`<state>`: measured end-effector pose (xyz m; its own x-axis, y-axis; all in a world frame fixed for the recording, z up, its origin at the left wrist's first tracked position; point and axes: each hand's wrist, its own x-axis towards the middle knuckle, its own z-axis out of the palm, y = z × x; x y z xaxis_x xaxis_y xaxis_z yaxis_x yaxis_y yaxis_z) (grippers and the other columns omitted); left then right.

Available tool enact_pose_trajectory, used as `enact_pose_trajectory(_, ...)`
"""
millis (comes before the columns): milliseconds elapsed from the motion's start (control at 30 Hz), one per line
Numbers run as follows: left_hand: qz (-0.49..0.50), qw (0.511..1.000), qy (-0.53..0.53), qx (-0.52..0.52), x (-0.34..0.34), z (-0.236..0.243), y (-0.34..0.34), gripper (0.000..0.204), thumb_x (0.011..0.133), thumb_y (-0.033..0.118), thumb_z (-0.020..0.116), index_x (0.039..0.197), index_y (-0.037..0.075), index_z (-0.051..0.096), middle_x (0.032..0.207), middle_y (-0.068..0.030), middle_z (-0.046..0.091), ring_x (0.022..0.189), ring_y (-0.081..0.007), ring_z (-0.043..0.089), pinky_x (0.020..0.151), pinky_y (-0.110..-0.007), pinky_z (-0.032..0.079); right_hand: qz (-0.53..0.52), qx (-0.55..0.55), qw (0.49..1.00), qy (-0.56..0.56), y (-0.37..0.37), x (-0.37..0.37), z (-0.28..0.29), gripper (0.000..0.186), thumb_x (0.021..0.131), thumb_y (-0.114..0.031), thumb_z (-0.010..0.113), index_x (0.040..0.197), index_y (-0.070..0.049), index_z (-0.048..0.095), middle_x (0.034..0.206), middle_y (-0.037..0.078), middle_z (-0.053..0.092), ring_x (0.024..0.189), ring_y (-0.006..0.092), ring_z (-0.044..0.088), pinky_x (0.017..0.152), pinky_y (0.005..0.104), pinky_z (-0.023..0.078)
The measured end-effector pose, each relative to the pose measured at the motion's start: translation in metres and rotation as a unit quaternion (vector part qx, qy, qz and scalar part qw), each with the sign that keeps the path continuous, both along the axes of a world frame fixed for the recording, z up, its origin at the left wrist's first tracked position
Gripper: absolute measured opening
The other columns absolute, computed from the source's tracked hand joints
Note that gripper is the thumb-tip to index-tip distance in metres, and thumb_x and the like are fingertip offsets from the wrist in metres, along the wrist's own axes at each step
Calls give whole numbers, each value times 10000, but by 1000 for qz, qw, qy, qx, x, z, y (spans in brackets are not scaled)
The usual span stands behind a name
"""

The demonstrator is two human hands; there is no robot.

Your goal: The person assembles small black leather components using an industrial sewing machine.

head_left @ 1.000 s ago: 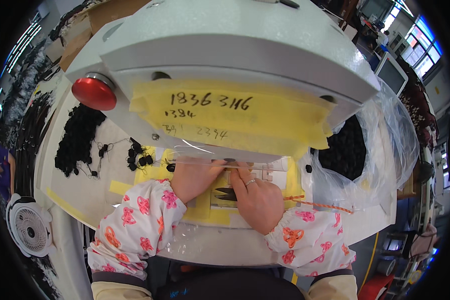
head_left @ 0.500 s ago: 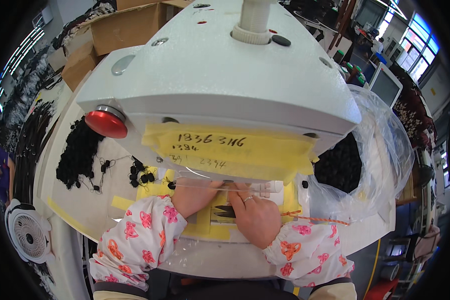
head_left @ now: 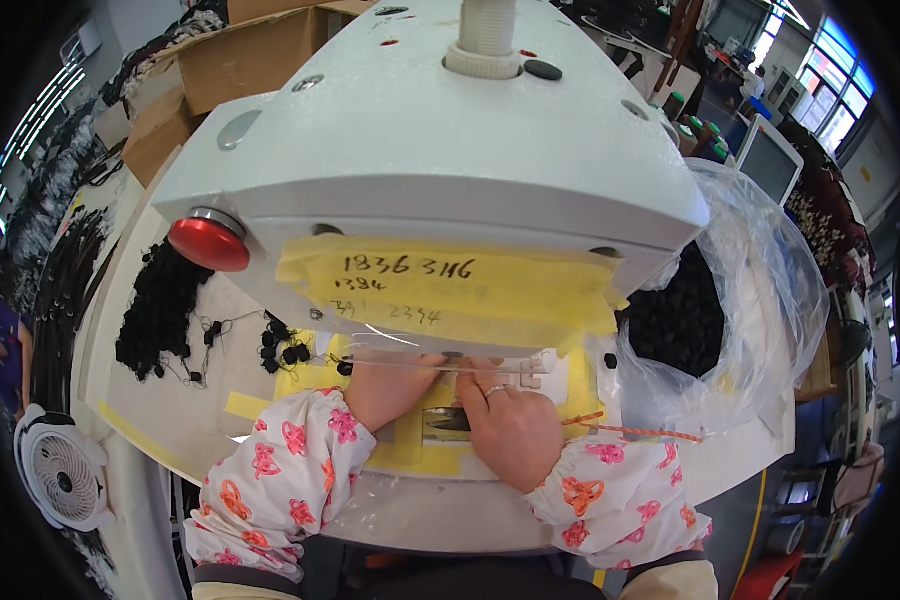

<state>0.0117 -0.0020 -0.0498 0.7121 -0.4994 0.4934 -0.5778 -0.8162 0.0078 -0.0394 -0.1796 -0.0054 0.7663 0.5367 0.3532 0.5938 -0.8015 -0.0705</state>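
My left hand (head_left: 394,388) reaches in under the front of a white sewing machine head (head_left: 420,150), behind a clear plastic guard (head_left: 500,367). Its fingers are drawn together at the tips; whatever they pinch is too small or hidden. Beside it, my right hand (head_left: 515,432) is curled, with its fingertips meeting the left ones below the machine head. Dark-bladed thread snips (head_left: 446,419) stick out leftward from under the right palm, which covers their handles. An orange striped cord (head_left: 638,432) trails to the right from behind that hand.
A heap of black knotted pieces (head_left: 160,310) and a smaller black cluster (head_left: 285,345) lie on the left of the worktable. At right, a clear plastic bag (head_left: 760,300) holds more black pieces (head_left: 675,320). A red button (head_left: 210,240) juts from the machine. A white fan (head_left: 63,470) stands left.
The whole view has shifted slightly, with the machine head a little farther left and up. Both hands stay together in nearly the same place under it.
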Motion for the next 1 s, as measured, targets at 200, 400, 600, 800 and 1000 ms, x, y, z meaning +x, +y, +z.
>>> enact_pose_trajectory(200, 16, 995, 82, -52, -4, 16, -2, 109, 795, 203, 558, 820, 132, 637, 674, -34, 620, 609, -237, 607, 528, -364, 450, 8, 20, 999, -28, 0, 1, 2, 204, 767, -86, 579, 953, -4, 588, 1073, 151, 622, 574, 162, 618, 458, 283, 474)
enact_pose_trajectory(400, 1, 961, 135, -242, -3, 31, -14, 170, 810, 216, 608, 859, 55, 639, 733, -103, 635, 614, -285, 594, 544, -371, 454, 6, 15, 1000, 6, -5, -3, -4, 308, 740, -84, 569, 1024, 36, 578, 1196, 231, 541, 606, 178, 631, 540, 306, 520)
enact_pose_trajectory(600, 31, 923, 260, -283, -12, 48, -16, 168, 760, 205, 684, 782, 40, 660, 620, -92, 611, 538, -256, 568, 541, -328, 443, 17, 44, 996, -72, -8, 1, -4, 241, 716, -81, 594, 954, -41, 602, 1049, 123, 629, 526, 165, 596, 456, 303, 468)
enact_pose_trajectory(800, 42, 967, 163, -190, -31, 49, 45, 188, 753, 186, 693, 693, 22, 625, 555, -65, 579, 472, -248, 533, 569, -331, 423, -48, 107, 990, -82, -48, 22, 18, 293, 654, -77, 625, 944, -71, 583, 893, 76, 578, 581, 225, 599, 482, 344, 463)
enact_pose_trajectory(1000, 109, 944, 150, -274, -45, 62, 52, 103, 731, 127, 690, 789, 43, 675, 719, -86, 615, 679, -256, 560, 698, -356, 399, -227, 37, 967, -111, -84, 47, 16, 234, 696, -140, 636, 906, -76, 554, 880, 89, 553, 596, 233, 622, 484, 353, 476)
